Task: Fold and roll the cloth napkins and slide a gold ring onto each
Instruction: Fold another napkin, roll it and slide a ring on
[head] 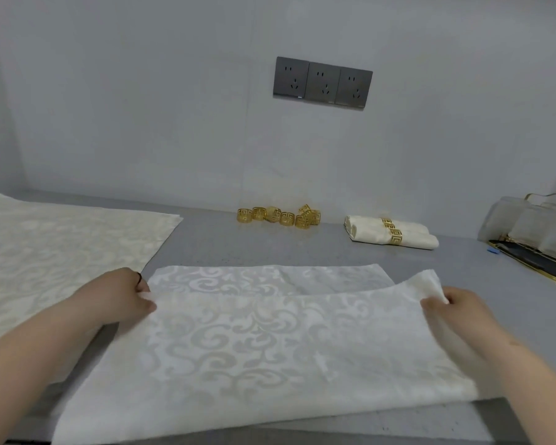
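As the fold goes over, I have the napkin [254, 342] spread on the grey desk [302, 248] right in front of me, its near edge hanging just past the desk's front lip. The left hand [135, 297] pinches the upper layer's left corner, thumb on top, low against the cloth. The right hand [456, 308] pinches the opposite corner, and that corner is lifted clear of the layer beneath. A strip of the lower layer shows beyond the edge I'm holding, so I'd say the halves have yet to meet.

This cloth looks soft and light, a woven damask with no stiffness. It sags between my two grips and will likely drape wherever I let it. The corners are the places to hold, with the edge kept taut between them, or I expect the middle to wrinkle. It should slide easily on this smooth desk, so one careless tug could skew the whole piece.

The gold rings [280, 216] sit in a loose cluster at the back by the wall, well apart from my hands. To their right lie the rolled napkins [395, 234], already ringed. The pile of flat napkins [61, 245] waits on my left, just beside the left hand.
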`<act>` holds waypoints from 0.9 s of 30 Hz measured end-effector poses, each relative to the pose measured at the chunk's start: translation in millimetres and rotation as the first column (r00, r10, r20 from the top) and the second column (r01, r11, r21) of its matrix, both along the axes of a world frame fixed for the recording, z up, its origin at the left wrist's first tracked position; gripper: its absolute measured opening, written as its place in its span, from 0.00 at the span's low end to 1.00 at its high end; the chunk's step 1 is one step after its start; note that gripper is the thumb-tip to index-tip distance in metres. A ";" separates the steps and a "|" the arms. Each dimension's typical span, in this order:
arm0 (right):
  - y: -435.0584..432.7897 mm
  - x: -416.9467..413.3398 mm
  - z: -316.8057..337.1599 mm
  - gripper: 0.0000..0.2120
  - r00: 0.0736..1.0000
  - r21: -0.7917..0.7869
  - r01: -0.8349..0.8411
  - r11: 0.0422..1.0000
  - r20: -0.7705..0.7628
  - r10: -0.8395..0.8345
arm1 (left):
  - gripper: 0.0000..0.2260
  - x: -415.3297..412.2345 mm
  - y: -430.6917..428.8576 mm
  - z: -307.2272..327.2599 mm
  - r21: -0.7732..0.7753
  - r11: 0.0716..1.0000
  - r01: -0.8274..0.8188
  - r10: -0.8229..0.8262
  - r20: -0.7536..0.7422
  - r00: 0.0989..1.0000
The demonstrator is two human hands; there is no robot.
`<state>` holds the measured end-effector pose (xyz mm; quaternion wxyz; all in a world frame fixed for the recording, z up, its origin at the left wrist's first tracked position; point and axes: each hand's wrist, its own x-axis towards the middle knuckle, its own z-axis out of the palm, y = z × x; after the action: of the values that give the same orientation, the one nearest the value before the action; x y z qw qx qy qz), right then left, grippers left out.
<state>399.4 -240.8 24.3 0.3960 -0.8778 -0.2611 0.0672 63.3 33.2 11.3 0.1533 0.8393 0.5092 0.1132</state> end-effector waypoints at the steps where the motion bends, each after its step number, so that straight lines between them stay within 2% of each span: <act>1: 7.7 4.9 -1.9 0.09 1.000 -0.013 -0.009 1.000 0.015 0.009 | 0.04 3.3 5.5 -4.1 0.026 0.999 -0.028 0.028 0.012 1.000; 7: 48.9 31.6 -6.9 0.14 0.997 -0.089 0.009 0.996 0.073 -0.003 | 0.03 18.0 37.1 -19.6 0.063 0.991 -0.120 0.114 0.095 0.989; 13: 82.8 50.9 -14.8 0.14 0.995 -0.130 0.018 0.991 0.097 -0.005 | 0.10 30.4 67.0 -23.6 0.068 0.982 -0.179 0.172 0.095 0.981; 16: 97.3 59.2 -20.2 0.13 0.995 -0.204 0.015 0.979 0.096 0.005 | 0.06 35.0 78.5 -30.0 0.067 0.982 -0.176 0.169 0.103 0.980; 20: 115.7 71.4 -21.2 0.13 0.995 -0.331 -0.017 0.943 0.087 0.049 | 0.14 37.8 91.5 -34.8 0.051 0.983 -0.177 0.169 0.132 0.977; 25: 129.3 87.5 -21.9 0.15 0.997 -0.382 -0.008 0.924 0.064 0.035 | 0.14 43.1 107.8 -28.6 0.005 0.990 -0.143 0.142 0.119 0.983; 27: 134.5 92.5 -23.6 0.14 0.996 -0.431 0.006 0.902 0.082 0.032 | 0.12 46.1 112.3 -25.6 0.005 0.991 -0.131 0.130 0.067 0.989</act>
<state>492.0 -106.3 0.8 0.1802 -0.9439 -0.2626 0.0875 109.4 145.6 -14.4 0.1586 0.8006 0.5571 0.1533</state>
